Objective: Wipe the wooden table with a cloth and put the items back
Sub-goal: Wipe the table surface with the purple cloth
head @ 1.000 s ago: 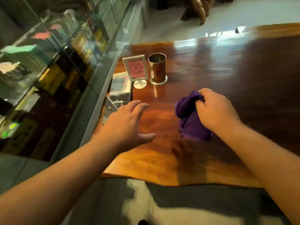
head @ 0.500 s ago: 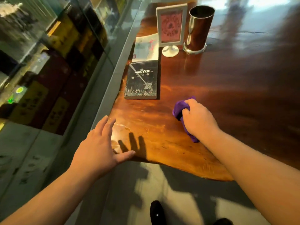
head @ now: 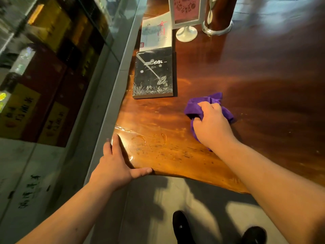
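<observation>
My right hand (head: 212, 125) grips a bunched purple cloth (head: 207, 104) and presses it on the glossy wooden table (head: 255, 81). My left hand (head: 116, 164) rests flat on the table's near left corner, thumb along the front edge, holding nothing. Water streaks and droplets (head: 149, 141) lie between the two hands. A black book (head: 153, 74) lies flat near the left edge, a white book (head: 156, 33) behind it. Further back stand a white-framed pink sign (head: 186, 16) on a round foot and a shiny metal cup (head: 218, 16).
A glass wall (head: 52, 67) with a grey sill runs along the table's left side. The table's wavy front edge (head: 202, 180) ends above a grey floor, where my dark shoes (head: 181, 228) show below.
The view has tilted down and closer. My left hand has moved from the air onto the table's near corner. My right hand has kept hold of the cloth.
</observation>
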The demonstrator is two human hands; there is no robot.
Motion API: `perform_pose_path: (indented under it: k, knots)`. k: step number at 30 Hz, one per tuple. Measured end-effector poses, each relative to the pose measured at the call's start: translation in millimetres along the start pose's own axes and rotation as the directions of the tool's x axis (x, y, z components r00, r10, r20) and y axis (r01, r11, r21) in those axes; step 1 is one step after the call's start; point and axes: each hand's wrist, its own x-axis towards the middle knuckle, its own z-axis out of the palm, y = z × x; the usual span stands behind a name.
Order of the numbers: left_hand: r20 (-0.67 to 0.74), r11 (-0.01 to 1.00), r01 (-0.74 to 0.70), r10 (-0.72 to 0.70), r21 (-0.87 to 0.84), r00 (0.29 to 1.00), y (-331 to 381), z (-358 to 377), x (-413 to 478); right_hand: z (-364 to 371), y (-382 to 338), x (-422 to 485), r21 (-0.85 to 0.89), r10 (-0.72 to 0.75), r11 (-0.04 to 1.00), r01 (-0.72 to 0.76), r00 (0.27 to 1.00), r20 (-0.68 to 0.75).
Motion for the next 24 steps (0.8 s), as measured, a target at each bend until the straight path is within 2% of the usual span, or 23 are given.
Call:
perform_pose_path:
  k: [4,8,11,13,14,17,19,21,24]
  knots:
    - [0.038,0.999,0.030,-0.028,-0.040,0.999,-1.9,5.5,13.6,33.0,-32.5,-13.7,0.051,-0.064,0.997,0.062,0.997,0.041]
    - [0.084,0.996,0.066,-0.061,-0.053,0.995,-2.4,2.8,19.4,78.9,-86.0,-31.0,0.148,-0.167,0.978,0.144,0.974,0.152]
    - [0.142,0.997,0.072,-0.077,0.040,0.987,-4.1,4.2,25.0,108.2,-123.3,-55.0,0.138,-0.224,0.972,0.191,0.929,0.294]
    - [0.151,0.992,0.116,-0.123,0.054,0.981,-2.7,3.1,25.9,114.8,-131.6,-69.4,0.086,-0.235,0.972,0.218,0.917,0.323]
    - [0.150,0.991,0.130,-0.130,0.014,0.980,-2.7,2.1,24.9,112.7,-128.1,-73.1,0.068,-0.239,0.971,0.229,0.916,0.323]
    - [0.172,0.999,0.043,-0.039,-0.016,0.984,-6.0,1.8,24.5,94.1,-99.8,-76.1,0.049,-0.295,0.953,0.299,0.878,0.378]
    - [0.187,0.997,0.060,-0.049,-0.054,0.981,-5.9,1.9,22.1,77.0,-75.3,-74.8,0.039,-0.305,0.948,0.316,0.864,0.400]
    - [0.158,0.991,0.093,-0.077,-0.094,0.984,-3.6,0.0,19.3,59.2,-52.5,-66.1,0.025,-0.284,0.954,0.299,0.876,0.390]
    - [0.138,0.992,0.070,-0.055,-0.107,0.989,-4.9,-0.1,18.5,40.7,-29.6,-34.7,0.002,-0.229,0.971,0.239,0.930,0.288]
